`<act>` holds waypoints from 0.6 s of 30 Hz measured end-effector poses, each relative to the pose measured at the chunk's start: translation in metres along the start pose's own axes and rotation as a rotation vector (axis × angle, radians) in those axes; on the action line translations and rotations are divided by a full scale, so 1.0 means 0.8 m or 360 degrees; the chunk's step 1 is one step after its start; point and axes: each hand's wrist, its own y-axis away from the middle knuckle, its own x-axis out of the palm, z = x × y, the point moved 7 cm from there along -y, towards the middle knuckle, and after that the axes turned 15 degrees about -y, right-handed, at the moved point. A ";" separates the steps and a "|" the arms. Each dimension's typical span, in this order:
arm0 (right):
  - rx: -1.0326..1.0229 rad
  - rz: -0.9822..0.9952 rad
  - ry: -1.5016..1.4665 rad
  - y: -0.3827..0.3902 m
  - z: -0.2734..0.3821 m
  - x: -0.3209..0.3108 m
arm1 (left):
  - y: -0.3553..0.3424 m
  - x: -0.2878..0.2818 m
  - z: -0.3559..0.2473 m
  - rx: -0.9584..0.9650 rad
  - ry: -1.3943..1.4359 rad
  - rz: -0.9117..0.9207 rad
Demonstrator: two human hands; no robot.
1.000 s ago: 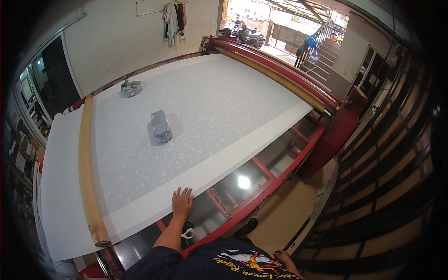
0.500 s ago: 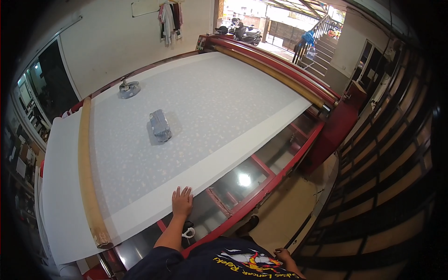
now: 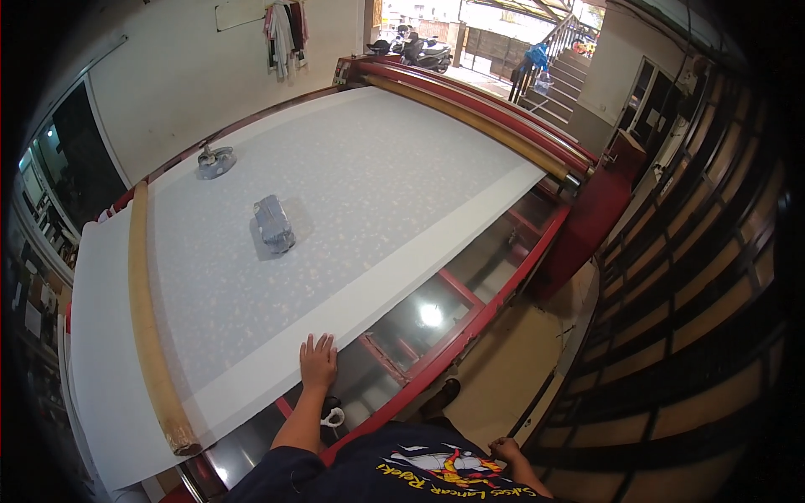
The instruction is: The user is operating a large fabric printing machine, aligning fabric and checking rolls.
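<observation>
My left hand [image 3: 319,362] lies with fingers stretched out on the white near margin of a broad sheet [image 3: 369,312]. Inside that margin the sheet is greyish with small pale speckles. Close to my body at the lower right, my right hand [image 3: 506,451] has its fingers curled in; whether anything is inside them is hidden. A wrapped grey-blue block [image 3: 274,225] rests on the sheet beyond my left hand. Farther back, a rounded grey-blue weight [image 3: 215,163] with a knob-like top sits on it too. A long tan tube [image 3: 151,327] lies across the sheet's left side.
The sheet spans a red-framed machine [image 3: 470,331] with a roller [image 3: 470,126] at its far end. A red end housing [image 3: 591,218] stands at the right. Dark barred racks [image 3: 671,310] line the right side. Clothes [image 3: 285,38] hang on the back wall. Motorbikes [image 3: 428,54] stand outside.
The whole view has shifted slightly, so most things appear a little farther left. My left hand remains flat on the sheet's margin, and the block and weight keep their places on it.
</observation>
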 end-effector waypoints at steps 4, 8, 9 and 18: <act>-0.0014 0.0034 -0.0258 0.004 0.010 0.002 | -0.003 -0.001 -0.004 0.0008 0.0018 -0.0004; 0.0046 -0.0039 -0.0580 0.028 0.050 -0.001 | 0.003 0.001 0.004 -0.0006 -0.0015 0.0006; 0.0026 -0.0052 -0.0621 0.029 0.055 -0.003 | 0.003 0.002 0.004 0.0000 -0.0024 0.0022; -0.0060 -0.0045 -0.0657 0.018 0.078 -0.003 | 0.001 -0.001 0.002 -0.0004 -0.0012 0.0013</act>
